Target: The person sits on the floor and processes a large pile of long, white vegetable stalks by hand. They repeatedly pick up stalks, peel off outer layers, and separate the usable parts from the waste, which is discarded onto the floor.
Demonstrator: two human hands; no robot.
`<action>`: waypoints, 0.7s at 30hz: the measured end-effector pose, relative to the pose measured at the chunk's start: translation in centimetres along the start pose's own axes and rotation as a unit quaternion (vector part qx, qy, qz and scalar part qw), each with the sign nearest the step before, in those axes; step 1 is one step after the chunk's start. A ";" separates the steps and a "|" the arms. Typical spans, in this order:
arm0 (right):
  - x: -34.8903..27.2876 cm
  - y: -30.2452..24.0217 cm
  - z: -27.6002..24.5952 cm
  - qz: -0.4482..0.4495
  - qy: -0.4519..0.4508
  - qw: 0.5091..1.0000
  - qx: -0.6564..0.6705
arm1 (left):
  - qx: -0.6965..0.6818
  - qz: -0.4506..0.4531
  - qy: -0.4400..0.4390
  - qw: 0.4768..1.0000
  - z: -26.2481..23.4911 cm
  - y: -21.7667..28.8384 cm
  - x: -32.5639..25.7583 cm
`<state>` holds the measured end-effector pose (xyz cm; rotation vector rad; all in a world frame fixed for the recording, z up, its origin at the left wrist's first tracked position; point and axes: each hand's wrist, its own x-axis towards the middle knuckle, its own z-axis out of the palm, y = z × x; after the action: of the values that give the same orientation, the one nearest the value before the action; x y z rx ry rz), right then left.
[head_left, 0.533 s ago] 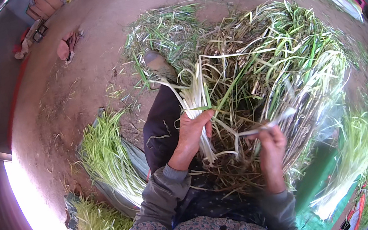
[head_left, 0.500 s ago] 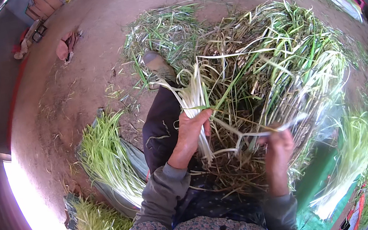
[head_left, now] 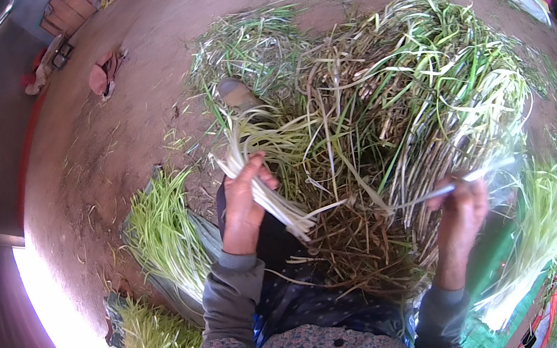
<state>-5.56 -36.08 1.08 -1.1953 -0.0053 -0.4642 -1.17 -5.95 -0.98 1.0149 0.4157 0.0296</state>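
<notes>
Head view: hands (head_left: 243, 206) clasping pale stalks (head_left: 269, 194)

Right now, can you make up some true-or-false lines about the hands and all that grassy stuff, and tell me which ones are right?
1. The left hand grips a bunch of pale stalks. True.
2. The right hand is empty. False: it pinches a thin pale stalk.
3. A big tangled pile of stalks lies in front of the person. True.
4. The two hands touch each other. False: they are apart, with the pile between them.
5. Neat green bundles lie on the dirt floor at the person's left. True.
</notes>
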 end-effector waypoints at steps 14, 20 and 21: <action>-1.1 8.0 7.4 0.210 -0.086 0.972 0.060 | 0.066 -0.161 -0.273 0.946 3.4 -2.1 -3.4; -0.7 8.5 8.0 0.205 -0.069 0.974 0.071 | 0.079 -0.136 -0.232 0.960 2.3 -3.3 -3.3; -1.0 8.4 8.2 0.210 -0.074 0.972 0.076 | 0.069 -0.123 -0.206 0.968 2.4 -3.4 -3.1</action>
<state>-1.55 -25.99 -3.56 -1.0427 0.0808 -0.0016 -3.75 -10.36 -1.71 1.0687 0.1597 -0.4329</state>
